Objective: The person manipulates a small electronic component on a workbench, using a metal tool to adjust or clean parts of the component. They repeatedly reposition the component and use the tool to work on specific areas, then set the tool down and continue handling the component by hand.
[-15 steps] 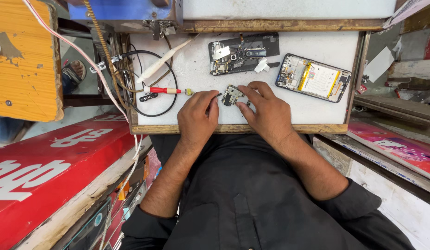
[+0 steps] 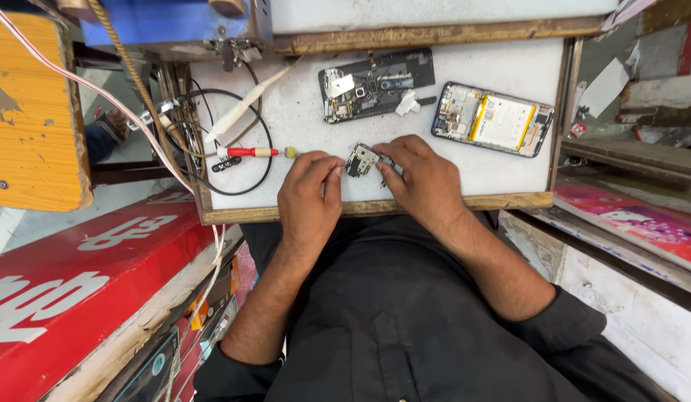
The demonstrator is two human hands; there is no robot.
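My left hand [image 2: 310, 195] and my right hand [image 2: 424, 181] rest on the white work tray [image 2: 301, 112] near its front edge. Between their fingertips lies a small phone circuit board [image 2: 361, 159]; both hands pinch its ends. A red-handled screwdriver [image 2: 247, 152] lies just left of my left hand. Farther back sit a dark phone back frame with parts [image 2: 375, 83] and an opened phone with its battery showing [image 2: 493, 118].
Black cables [image 2: 241, 141] loop over the tray's left side beside a white-wrapped tool [image 2: 249, 104]. A wooden rim [image 2: 375, 207] borders the tray. A yellow wooden block [image 2: 33, 112] and a red sign board [image 2: 77, 275] stand left; shelves with pink packets [image 2: 636, 223] at right.
Both hands stay on the small board; the fingers have shifted slightly, with the board now more exposed between the fingertips.
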